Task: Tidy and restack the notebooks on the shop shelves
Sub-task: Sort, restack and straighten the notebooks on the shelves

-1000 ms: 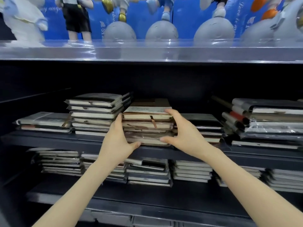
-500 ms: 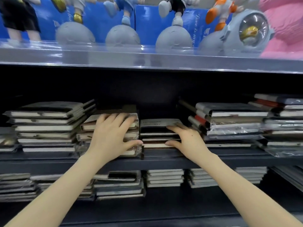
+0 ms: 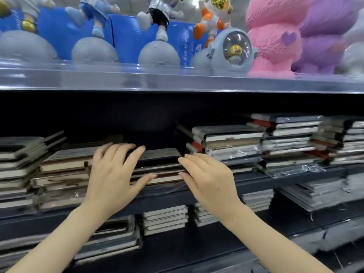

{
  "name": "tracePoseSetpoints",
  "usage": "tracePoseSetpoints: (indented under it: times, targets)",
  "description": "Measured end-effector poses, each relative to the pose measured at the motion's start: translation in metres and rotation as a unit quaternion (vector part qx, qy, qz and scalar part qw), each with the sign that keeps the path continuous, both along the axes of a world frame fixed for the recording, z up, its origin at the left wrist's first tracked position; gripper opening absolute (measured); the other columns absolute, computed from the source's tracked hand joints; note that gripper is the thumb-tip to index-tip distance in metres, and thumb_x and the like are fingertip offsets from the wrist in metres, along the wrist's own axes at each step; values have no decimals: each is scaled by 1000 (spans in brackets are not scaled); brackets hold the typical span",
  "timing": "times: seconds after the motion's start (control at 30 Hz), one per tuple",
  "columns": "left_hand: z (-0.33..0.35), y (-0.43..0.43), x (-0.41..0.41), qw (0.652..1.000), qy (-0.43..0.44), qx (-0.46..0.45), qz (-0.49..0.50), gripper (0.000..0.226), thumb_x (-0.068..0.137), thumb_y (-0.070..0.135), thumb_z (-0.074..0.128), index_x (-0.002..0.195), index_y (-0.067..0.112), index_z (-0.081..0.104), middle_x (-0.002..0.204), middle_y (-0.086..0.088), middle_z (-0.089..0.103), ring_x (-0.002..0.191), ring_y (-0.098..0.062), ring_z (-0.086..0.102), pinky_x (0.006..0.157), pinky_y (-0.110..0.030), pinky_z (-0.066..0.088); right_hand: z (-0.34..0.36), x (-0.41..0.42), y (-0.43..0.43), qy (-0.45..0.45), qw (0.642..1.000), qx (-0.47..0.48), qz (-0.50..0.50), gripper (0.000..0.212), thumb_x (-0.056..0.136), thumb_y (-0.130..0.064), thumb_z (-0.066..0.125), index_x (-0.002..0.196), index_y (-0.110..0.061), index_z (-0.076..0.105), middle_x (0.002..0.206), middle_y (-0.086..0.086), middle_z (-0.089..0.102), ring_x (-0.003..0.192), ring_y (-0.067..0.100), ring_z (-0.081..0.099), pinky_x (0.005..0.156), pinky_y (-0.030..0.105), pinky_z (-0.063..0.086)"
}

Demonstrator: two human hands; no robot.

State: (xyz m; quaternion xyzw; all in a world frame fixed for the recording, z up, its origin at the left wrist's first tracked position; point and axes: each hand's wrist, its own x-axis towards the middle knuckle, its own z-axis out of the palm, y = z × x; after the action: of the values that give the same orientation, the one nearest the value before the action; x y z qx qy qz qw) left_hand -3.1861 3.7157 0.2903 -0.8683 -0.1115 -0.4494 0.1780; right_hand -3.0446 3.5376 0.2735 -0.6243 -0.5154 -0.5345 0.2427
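Dark notebook stack (image 3: pixel 161 166) — left fingers (image 3: pixel 126 154) splayed over it, right fingers (image 3: pixel 187 164) alongside

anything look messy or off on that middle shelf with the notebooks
Yes. The brown stack left of the left hand is uneven, its notebooks offset rather than flush. To the right, loose clear wrap spills over the shelf edge beneath the taller stacks, which lean with staggered spines.
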Motion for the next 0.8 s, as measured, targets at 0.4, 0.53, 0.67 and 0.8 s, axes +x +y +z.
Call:
tracePoseSetpoints:
  times: [0.4, 0.53, 0.67, 0.8]
  targets:
    - [25, -168, 166, 965, -26, 58, -254, 28, 87, 35, 60, 100, 12, 70, 103, -5, 66, 98, -26, 60, 88, -37, 42, -10, 136, -195, 1, 987, 24, -158, 18, 88, -21, 59, 92, -11, 73, 92, 1, 73, 84, 21, 69, 70, 33, 55]
    - [33, -250, 235, 955, -28, 68, -288, 26, 88, 34, 57, 95, 13, 70, 97, -5, 66, 91, -27, 60, 81, -38, 42, -26, 197, -287, 2, 978, -46, -205, 20, 85, -25, 56, 87, -13, 72, 82, -1, 71, 72, 21, 67, 59, 31, 54]
    - [42, -339, 305, 948, -19, 49, -313, 27, 88, 33, 55, 95, 12, 70, 94, -5, 67, 86, -29, 61, 75, -41, 45, -42, 261, -384, 30, 966, -97, -237, 12, 80, -25, 66, 84, -15, 71, 77, -2, 70, 65, 20, 65, 52, 30, 52]
    - [42, -416, 371, 943, -20, 48, -328, 22, 86, 30, 60, 93, 12, 70, 92, -4, 66, 84, -28, 60, 75, -39, 44, -48, 322, -472, 52, 960, -103, -256, 23, 86, -31, 55, 88, -17, 73, 78, -5, 71, 68, 18, 67, 50, 29, 52]
